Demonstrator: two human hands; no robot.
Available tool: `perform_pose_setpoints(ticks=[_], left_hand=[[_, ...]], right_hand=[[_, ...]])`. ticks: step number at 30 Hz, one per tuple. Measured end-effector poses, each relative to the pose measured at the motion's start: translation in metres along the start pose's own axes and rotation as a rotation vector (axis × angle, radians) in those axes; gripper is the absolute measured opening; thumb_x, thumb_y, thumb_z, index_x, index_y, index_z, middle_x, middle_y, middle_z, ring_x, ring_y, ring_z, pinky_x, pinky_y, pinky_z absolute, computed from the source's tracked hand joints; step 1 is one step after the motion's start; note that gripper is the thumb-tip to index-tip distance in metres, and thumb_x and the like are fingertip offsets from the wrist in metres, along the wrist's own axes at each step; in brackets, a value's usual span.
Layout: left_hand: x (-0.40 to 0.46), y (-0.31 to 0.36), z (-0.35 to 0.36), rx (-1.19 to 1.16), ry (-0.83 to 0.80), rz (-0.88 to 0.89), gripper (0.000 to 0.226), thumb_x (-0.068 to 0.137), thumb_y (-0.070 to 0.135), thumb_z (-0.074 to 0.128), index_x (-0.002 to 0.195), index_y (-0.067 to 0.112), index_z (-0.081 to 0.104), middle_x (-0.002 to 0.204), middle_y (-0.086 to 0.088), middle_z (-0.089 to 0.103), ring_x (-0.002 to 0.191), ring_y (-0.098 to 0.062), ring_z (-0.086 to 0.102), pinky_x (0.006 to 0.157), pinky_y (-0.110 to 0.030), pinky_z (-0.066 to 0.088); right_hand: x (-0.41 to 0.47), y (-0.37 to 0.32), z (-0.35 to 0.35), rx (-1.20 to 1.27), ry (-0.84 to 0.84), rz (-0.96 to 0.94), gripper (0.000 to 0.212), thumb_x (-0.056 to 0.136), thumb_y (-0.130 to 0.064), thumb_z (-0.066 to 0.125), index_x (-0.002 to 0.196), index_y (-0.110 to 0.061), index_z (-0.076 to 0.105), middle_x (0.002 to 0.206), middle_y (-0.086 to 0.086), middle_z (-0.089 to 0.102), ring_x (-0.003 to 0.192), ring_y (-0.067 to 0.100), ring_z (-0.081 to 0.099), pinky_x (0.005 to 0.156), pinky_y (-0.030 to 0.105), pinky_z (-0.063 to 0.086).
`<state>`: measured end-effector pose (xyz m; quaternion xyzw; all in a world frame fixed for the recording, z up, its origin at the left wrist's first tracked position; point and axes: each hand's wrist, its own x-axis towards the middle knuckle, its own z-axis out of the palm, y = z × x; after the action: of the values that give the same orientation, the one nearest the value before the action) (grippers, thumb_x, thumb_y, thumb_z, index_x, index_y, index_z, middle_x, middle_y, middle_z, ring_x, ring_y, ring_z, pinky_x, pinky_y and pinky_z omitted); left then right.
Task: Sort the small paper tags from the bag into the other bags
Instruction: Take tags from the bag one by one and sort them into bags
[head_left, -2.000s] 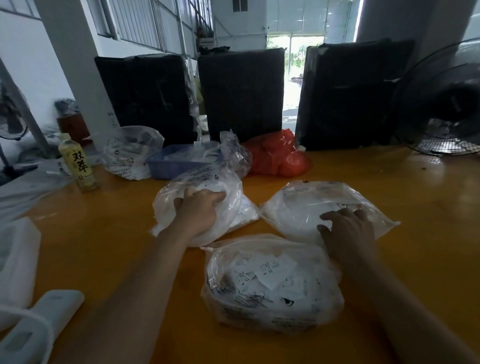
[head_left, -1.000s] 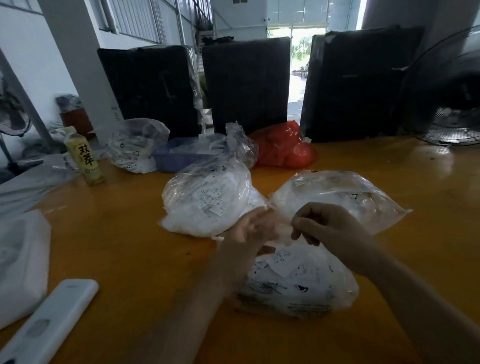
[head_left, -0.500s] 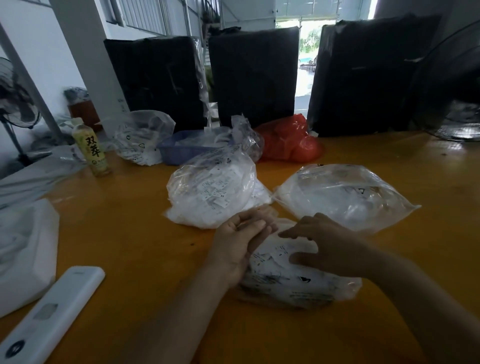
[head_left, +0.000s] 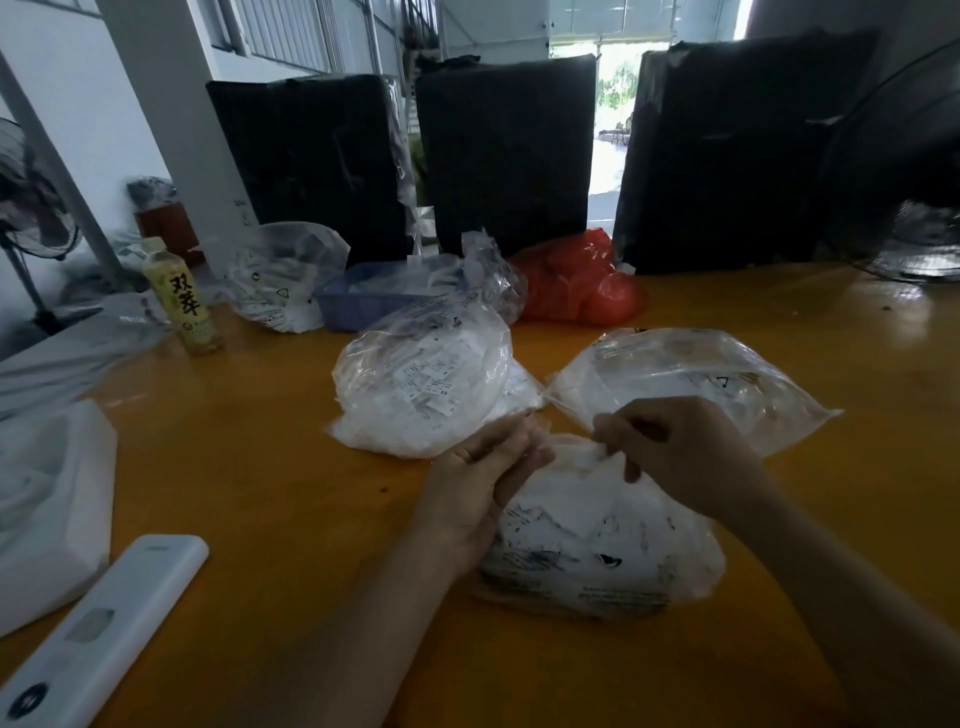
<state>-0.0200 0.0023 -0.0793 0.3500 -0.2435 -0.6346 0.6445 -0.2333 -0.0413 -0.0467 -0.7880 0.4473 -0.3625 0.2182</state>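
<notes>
The table (head_left: 260, 493) is a glossy orange-yellow, and the three nearest bags are clear plastic: the near bag (head_left: 597, 551) shows white tags with black print, the left bag (head_left: 421, 384) the same white slips with small black lettering, and the right bag (head_left: 691, 374) is clear with a milky white inside and a few black marks. Further back sit a bright red bag (head_left: 576, 286), a blue tray (head_left: 363, 301) and three black wrapped blocks (head_left: 504, 150). The bottle (head_left: 184, 299) is pale yellow with black characters, and the remote (head_left: 104, 629) is white with a grey patch.
</notes>
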Motion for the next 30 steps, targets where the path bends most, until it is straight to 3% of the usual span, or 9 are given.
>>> perform_pose_setpoints(ticks=[2, 5, 8, 11, 13, 16, 19, 23, 30], left_hand=[[0.001, 0.001, 0.0, 0.002, -0.008, 0.008, 0.037, 0.079, 0.006, 0.076, 0.113, -0.005, 0.074, 0.116, -0.025, 0.075, 0.099, -0.032, 0.077, 0.077, -0.027, 0.064], [0.001, 0.0, -0.001, 0.0, -0.016, -0.005, 0.034, 0.08, 0.009, 0.076, 0.111, -0.005, 0.076, 0.114, -0.026, 0.075, 0.098, -0.032, 0.077, 0.077, -0.028, 0.064], [0.002, -0.002, 0.0, 0.02, -0.03, -0.004, 0.027, 0.082, 0.01, 0.075, 0.105, -0.003, 0.079, 0.113, -0.025, 0.075, 0.099, -0.031, 0.077, 0.078, -0.028, 0.064], [0.002, -0.004, 0.0, 0.037, -0.062, 0.002, 0.023, 0.082, 0.01, 0.075, 0.101, 0.0, 0.081, 0.112, -0.025, 0.076, 0.1, -0.029, 0.077, 0.087, -0.033, 0.064], [0.002, -0.005, 0.0, 0.049, -0.089, -0.018, 0.024, 0.082, 0.01, 0.075, 0.103, -0.001, 0.081, 0.113, -0.025, 0.075, 0.103, -0.031, 0.077, 0.09, -0.034, 0.063], [0.0, -0.006, 0.0, 0.1, -0.122, -0.036, 0.026, 0.082, 0.011, 0.076, 0.106, 0.001, 0.081, 0.115, -0.024, 0.075, 0.109, -0.033, 0.075, 0.088, -0.029, 0.062], [-0.003, -0.007, 0.002, 0.149, -0.152, -0.034, 0.027, 0.081, 0.015, 0.077, 0.106, 0.006, 0.082, 0.116, -0.022, 0.076, 0.111, -0.032, 0.074, 0.089, -0.026, 0.06], [-0.004, -0.007, 0.004, 0.169, -0.166, -0.022, 0.026, 0.082, 0.015, 0.076, 0.105, 0.006, 0.082, 0.115, -0.021, 0.076, 0.111, -0.031, 0.074, 0.088, -0.025, 0.06], [-0.003, -0.007, 0.003, 0.143, -0.112, -0.005, 0.022, 0.081, 0.015, 0.077, 0.099, 0.005, 0.083, 0.111, -0.022, 0.077, 0.106, -0.032, 0.076, 0.085, -0.026, 0.061]], right_hand=[[0.001, -0.002, 0.0, 0.068, 0.067, 0.05, 0.019, 0.092, -0.05, 0.066, 0.082, -0.037, 0.074, 0.069, -0.018, 0.073, 0.056, 0.01, 0.066, 0.05, 0.03, 0.054], [0.001, -0.001, 0.004, 0.252, 0.119, 0.13, 0.004, 0.09, -0.03, 0.076, 0.093, -0.032, 0.075, 0.077, -0.014, 0.076, 0.07, 0.005, 0.071, 0.066, 0.027, 0.059], [0.001, -0.001, 0.006, 0.359, 0.158, 0.189, 0.034, 0.088, -0.023, 0.078, 0.117, -0.035, 0.065, 0.084, -0.014, 0.076, 0.071, 0.007, 0.071, 0.052, 0.02, 0.054], [0.003, -0.004, 0.007, 0.439, 0.183, 0.208, 0.055, 0.086, -0.017, 0.08, 0.127, -0.044, 0.056, 0.093, -0.007, 0.072, 0.079, 0.006, 0.073, 0.056, 0.019, 0.054], [0.003, -0.005, 0.008, 0.475, 0.189, 0.191, 0.037, 0.089, -0.013, 0.077, 0.116, -0.035, 0.065, 0.097, -0.004, 0.072, 0.079, 0.008, 0.074, 0.06, 0.016, 0.055], [0.0, -0.008, 0.01, 0.543, 0.174, 0.112, 0.011, 0.093, -0.013, 0.071, 0.094, -0.024, 0.073, 0.086, -0.004, 0.077, 0.078, 0.01, 0.075, 0.067, 0.011, 0.053], [-0.001, -0.011, 0.012, 0.591, 0.142, 0.072, 0.015, 0.093, -0.014, 0.072, 0.087, -0.028, 0.074, 0.085, -0.002, 0.078, 0.081, 0.013, 0.075, 0.071, 0.014, 0.055], [-0.002, -0.007, 0.017, 0.476, 0.129, 0.09, 0.009, 0.092, -0.02, 0.074, 0.091, -0.03, 0.073, 0.086, -0.005, 0.078, 0.083, 0.013, 0.075, 0.076, 0.033, 0.059], [-0.001, -0.006, 0.018, 0.225, 0.101, 0.055, 0.009, 0.093, -0.023, 0.073, 0.091, -0.031, 0.073, 0.087, -0.018, 0.075, 0.081, 0.0, 0.071, 0.074, 0.024, 0.055]])
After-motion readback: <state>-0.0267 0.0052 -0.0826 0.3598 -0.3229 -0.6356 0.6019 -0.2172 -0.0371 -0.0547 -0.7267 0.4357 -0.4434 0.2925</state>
